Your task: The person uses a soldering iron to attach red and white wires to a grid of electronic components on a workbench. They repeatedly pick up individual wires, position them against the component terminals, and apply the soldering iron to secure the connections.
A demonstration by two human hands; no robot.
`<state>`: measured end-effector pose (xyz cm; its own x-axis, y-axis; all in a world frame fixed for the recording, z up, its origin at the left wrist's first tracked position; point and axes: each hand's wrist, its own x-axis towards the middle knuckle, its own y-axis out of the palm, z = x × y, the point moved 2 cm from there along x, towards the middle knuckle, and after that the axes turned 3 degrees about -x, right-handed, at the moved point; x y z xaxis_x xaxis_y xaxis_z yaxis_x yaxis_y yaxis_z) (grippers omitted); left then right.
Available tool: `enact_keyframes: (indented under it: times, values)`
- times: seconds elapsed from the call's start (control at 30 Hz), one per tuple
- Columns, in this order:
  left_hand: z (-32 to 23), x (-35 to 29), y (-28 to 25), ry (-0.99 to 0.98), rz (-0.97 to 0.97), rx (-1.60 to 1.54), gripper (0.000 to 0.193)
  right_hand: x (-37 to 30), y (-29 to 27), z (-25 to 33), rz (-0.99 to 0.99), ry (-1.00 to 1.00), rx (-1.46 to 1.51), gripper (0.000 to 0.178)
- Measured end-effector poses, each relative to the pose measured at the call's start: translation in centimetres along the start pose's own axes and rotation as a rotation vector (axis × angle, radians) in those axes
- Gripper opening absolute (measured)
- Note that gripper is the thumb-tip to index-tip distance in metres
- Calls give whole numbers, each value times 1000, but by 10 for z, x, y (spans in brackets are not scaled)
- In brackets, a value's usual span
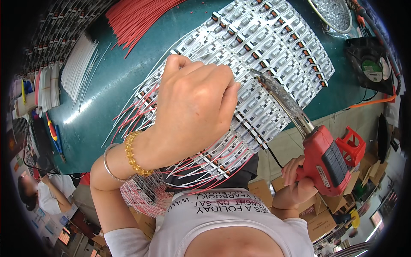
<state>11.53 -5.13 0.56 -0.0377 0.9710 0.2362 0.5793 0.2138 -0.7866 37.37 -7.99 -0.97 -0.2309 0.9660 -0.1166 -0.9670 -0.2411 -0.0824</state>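
Observation:
My left hand (197, 98) is closed over a panel of small white circuit boards (299, 77), knuckles up. Its fingertips are hidden beneath it, so what they pinch cannot be made out. In my right hand (297, 177) is a red soldering gun (325, 160). The gun's long metal barrel points up and left, and its dark tip is over the boards just right of my left hand. Thin red and white wires (209, 160) trail from the panel's left and near edges. The panel's near part hangs past the table edge toward my lap.
A bundle of red wires (141, 19) and a spread of white wires (79, 68) lie on the green table (85, 124). A round dish (332, 15) and black fan (370, 64) stand at right. Cardboard boxes (323, 222) are lower right. Another person (55, 188) sits left.

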Motion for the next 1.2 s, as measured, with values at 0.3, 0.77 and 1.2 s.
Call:
enact_keyframes:
  times: [0.3,0.77,1.2]
  values:
    - [-2,0,0,11,-6,16,13,0,-1,2,1,3,30,85]
    - [-8,2,8,40,-23,-65,11,-7,-13,-6,-19,-35,104,87]
    - [-9,5,14,57,-16,-63,15,-8,-9,1,-11,-29,11,83]
